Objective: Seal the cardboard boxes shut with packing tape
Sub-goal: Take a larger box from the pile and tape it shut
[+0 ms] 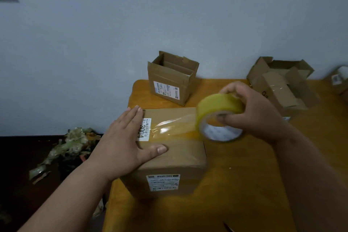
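A closed cardboard box (175, 158) with white labels sits at the table's near left. My left hand (126, 137) lies flat on the box's left top, fingers straight, pressing it. My right hand (252, 111) grips a yellowish roll of packing tape (218, 113) just above the box's right edge. A shiny strip of tape (169, 128) stretches from the roll leftward across the box top to the label near my left fingers.
On the wooden table (244, 184) an open small box (171, 79) stands at the back. A box with loose flaps (282, 84) lies at the back right, another box (340, 79) at the far right edge. Crumpled tape scraps (69, 145) litter the dark floor on the left.
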The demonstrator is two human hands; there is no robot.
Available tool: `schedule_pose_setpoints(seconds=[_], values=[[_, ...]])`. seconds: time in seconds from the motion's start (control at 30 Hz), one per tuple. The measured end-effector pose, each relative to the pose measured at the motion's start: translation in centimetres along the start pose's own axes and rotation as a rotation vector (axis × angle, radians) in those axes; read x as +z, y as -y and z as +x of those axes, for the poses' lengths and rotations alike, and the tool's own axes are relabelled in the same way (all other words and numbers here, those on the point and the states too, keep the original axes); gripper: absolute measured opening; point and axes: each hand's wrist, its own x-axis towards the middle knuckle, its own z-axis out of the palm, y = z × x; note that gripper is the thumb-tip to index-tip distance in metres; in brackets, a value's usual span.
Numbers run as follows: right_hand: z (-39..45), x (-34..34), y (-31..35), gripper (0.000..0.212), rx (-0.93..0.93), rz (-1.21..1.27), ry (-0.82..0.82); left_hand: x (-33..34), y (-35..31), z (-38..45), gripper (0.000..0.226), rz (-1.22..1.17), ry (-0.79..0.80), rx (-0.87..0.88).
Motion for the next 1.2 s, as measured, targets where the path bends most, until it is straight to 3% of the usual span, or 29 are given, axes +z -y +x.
schedule_pose_setpoints(seconds=[0.13,0.43,0.53,0.63,0.73,0.83,0.93,1.07,1.2], values=[[-0.8,-1.0,-4.2,0.041,0.068,-0.257,0.098,0.5,0.0,0.3,0.138,0.006,-0.006,0.012],[-1.5,0.7,-6.3,0.038,0.103,-0.247,0.181,1.1,0.4,0.1,0.133,0.03,-0.004,-0.002],[-1.4,1.4,-6.2,0.031,0.114,-0.268,0.195,0.7,0.1,-0.1,0.12,0.054,0.025,0.008],[-1.5,2.6,-6.3,0.024,0.138,-0.265,0.19,-0.1,-0.8,-0.4,0.098,0.251,0.083,0.035],[-1.5,3.1,-6.5,0.023,0.133,-0.249,0.171,0.4,-2.7,-0.7,0.105,0.434,0.054,0.079],[-1.5,3.1,-6.8,0.023,0.113,-0.223,0.181,1.8,-4.4,-0.7,0.105,0.47,0.002,0.219],[-1.9,3.7,-8.4,0.044,0.217,0.083,0.179,2.0,-4.2,-0.2,0.115,0.524,0.039,0.245],[-3.8,6.5,-12.6,0.079,0.521,0.955,0.031,1.7,-3.4,0.1,0.131,0.488,0.079,0.278],[-5.6,10.6,-13.4,0.078,0.701,1.147,0.008,1.8,-3.7,0.3,0.132,0.495,0.036,0.298]])
